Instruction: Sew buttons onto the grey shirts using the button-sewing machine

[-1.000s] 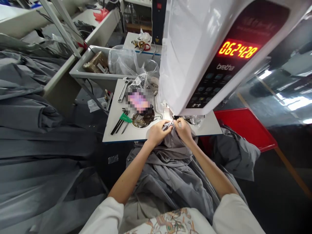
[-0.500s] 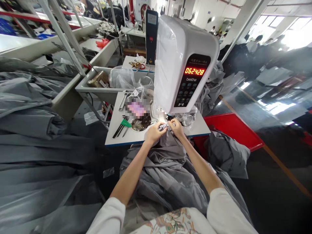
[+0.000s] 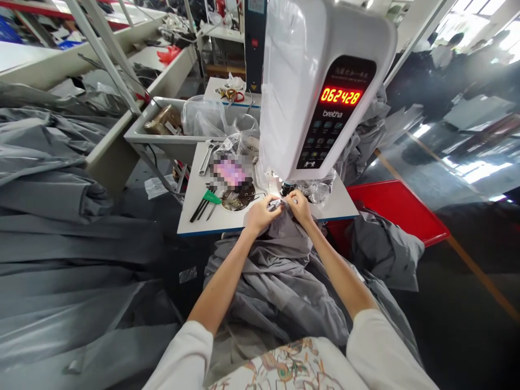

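Grey fabric drapes from the front of the white machine table down over my lap. My left hand pinches an edge of it between thumb and fingers. Close by on the right, my right hand grips the same edge. Both hands are just in front of the lit working point, under the head of a white machine whose red display reads 062428. What lies directly under the machine's tool is partly hidden by my fingers.
Left on the table are a wrench, black-handled tools, a green tag and a dish of small metal parts. A plastic bag lies right of the machine. A red tray stands right; grey fabric heaps lie left.
My view has shifted, so the machine appears larger and higher. Both hands stay on the fabric edge at the working point, slightly closer together. The display is unchanged.
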A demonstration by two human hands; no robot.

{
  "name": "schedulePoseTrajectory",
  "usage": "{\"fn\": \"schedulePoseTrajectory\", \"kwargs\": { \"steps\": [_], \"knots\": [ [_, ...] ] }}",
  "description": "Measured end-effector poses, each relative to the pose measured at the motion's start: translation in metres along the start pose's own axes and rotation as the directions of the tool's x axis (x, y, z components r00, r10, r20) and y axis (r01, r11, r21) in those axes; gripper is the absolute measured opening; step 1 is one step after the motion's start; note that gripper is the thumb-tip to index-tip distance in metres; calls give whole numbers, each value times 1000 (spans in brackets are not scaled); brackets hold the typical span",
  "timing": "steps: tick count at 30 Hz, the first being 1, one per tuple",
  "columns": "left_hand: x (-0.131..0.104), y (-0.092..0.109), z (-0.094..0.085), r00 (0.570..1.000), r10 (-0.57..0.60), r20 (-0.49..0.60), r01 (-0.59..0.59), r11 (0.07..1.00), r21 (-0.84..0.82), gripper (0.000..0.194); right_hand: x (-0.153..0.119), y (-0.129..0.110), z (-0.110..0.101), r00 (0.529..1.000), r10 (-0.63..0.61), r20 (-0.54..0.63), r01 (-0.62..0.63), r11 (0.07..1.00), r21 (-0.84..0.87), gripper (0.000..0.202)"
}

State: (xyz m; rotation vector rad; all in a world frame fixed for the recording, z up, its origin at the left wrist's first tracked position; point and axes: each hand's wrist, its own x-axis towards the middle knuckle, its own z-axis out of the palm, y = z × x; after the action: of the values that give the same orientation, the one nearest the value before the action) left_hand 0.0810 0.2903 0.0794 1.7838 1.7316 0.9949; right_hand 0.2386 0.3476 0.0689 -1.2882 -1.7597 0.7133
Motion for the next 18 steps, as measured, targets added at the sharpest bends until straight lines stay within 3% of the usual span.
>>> {"fn": "schedulePoseTrajectory", "kwargs": {
  "steps": [10,15,18],
  "knots": [
    [2,-2,0,1000,-8,21,9,998,-54,31,2,2,1,1000,-21,7,21,1000,3,28],
    [10,-7,-7,992,3,124,38,945,-324,57,5,-2,-5,997,-10,73,8,1000,30,26],
    [15,-6,-12,979,-5,205,104,875,-473,63,8,-11,-9,999,-32,43,28,996,86,28]
  ]
}}
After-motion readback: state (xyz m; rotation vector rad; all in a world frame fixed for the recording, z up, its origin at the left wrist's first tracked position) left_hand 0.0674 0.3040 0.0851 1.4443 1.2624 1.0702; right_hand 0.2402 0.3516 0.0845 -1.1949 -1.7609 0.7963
